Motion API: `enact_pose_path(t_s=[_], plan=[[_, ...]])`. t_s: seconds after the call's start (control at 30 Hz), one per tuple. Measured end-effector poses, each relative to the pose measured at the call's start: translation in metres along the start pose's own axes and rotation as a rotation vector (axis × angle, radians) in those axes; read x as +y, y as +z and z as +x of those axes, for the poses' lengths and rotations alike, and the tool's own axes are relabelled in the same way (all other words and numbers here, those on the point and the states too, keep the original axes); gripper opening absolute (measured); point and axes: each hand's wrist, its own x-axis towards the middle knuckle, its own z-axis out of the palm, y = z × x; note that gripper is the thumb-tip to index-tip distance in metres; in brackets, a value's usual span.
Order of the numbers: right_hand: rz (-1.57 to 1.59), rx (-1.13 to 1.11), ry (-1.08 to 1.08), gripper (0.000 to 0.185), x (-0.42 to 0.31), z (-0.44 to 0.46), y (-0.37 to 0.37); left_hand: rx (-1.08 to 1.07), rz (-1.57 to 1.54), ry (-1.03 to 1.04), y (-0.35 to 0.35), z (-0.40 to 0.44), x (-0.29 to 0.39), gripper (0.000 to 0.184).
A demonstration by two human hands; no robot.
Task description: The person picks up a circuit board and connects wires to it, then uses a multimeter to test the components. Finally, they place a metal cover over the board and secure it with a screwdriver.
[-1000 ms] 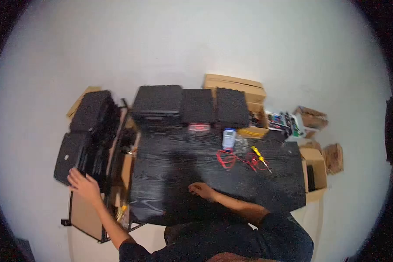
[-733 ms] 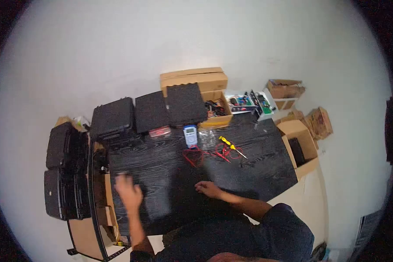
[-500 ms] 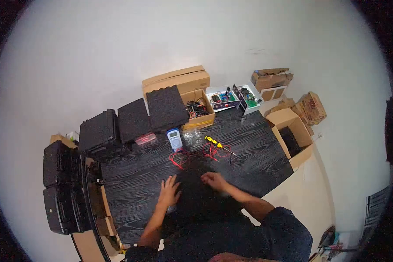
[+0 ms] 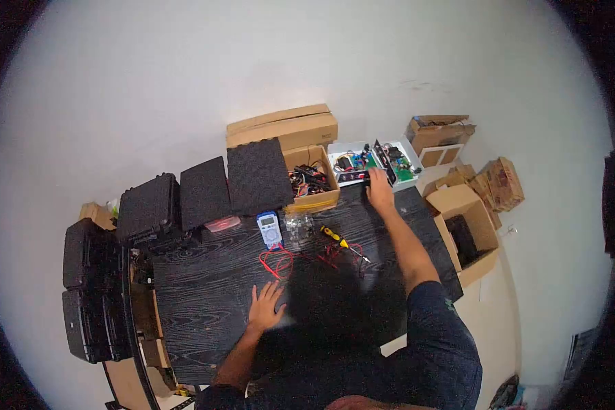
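My left hand (image 4: 266,309) lies flat on the dark wood-grain table (image 4: 205,301), fingers spread, holding nothing. At the back right, my right hand (image 4: 380,193) reaches to the front of a white open casing with circuit boards (image 4: 352,152). Its fingers are stretched out over the end of the black front panel; whether they touch it is unclear. Close beside it stands a second white casing with a green board (image 4: 404,167). Between my hands lie a multimeter (image 4: 269,230) with red test leads (image 4: 277,262) and a yellow-and-black screwdriver (image 4: 336,237).
A cardboard box of cables (image 4: 313,198) stands at the back, beside black foam-topped cases (image 4: 258,174). A clear plastic packet (image 4: 298,227) lies by the multimeter. Off the table's right edge is an open carton (image 4: 482,239); black hard cases (image 4: 89,256) are stacked at left.
My right hand has moved from near my body, forward and right, to the white casing. My left hand stays on the table, now flatter. The view has shifted slightly.
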Motion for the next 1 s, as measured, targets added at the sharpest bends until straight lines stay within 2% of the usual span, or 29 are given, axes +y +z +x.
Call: enact_pose_path(t_s=[0.1, 0.17, 0.27, 0.37, 0.53, 0.63, 0.67, 0.77, 0.8, 0.9, 1.0], plan=[[-0.171, -0.12, -0.04, 0.06, 0.02, 0.021, 0.026, 0.019, -0.017, -0.003, 0.004, 0.001, -0.004, 0.061], [-0.244, -0.072, -0.139, 0.036, 0.031, 0.026, 0.039, 0.015, -0.015, -0.011, 0.005, 0.001, -0.005, 0.061], [-0.246, -0.106, -0.146, 0.03, 0.04, 0.038, 0.047, 0.01, -0.029, -0.023, 0.002, 0.004, -0.001, 0.06], [-0.106, -0.052, -0.237, 0.023, 0.039, 0.04, 0.034, 0.011, -0.042, -0.029, 0.0, 0.002, 0.001, 0.06], [-0.138, 0.047, -0.308, 0.022, 0.031, 0.03, -0.009, 0.04, -0.053, -0.028, 0.002, -0.001, -0.002, 0.06], [-0.034, 0.168, -0.42, 0.028, -0.004, 0.013, -0.069, 0.085, -0.062, -0.021, 0.006, 0.0, -0.003, 0.057], [-0.036, 0.182, -0.436, 0.038, -0.018, 0.001, -0.088, 0.119, -0.087, -0.019, 0.007, -0.001, -0.004, 0.054], [0.016, 0.216, -0.445, 0.04, -0.071, -0.043, -0.131, 0.208, -0.241, -0.048, 0.009, 0.002, -0.011, 0.047], [0.025, 0.254, -0.474, 0.031, -0.092, -0.059, -0.144, 0.235, -0.305, -0.064, 0.011, 0.004, -0.014, 0.045], [0.137, 0.186, -0.492, 0.033, -0.151, -0.114, -0.171, 0.403, -0.495, -0.082, 0.024, 0.01, -0.023, 0.04], [0.175, 0.058, -0.528, 0.034, -0.187, -0.172, -0.161, 0.48, -0.609, -0.078, 0.025, 0.008, -0.024, 0.042]])
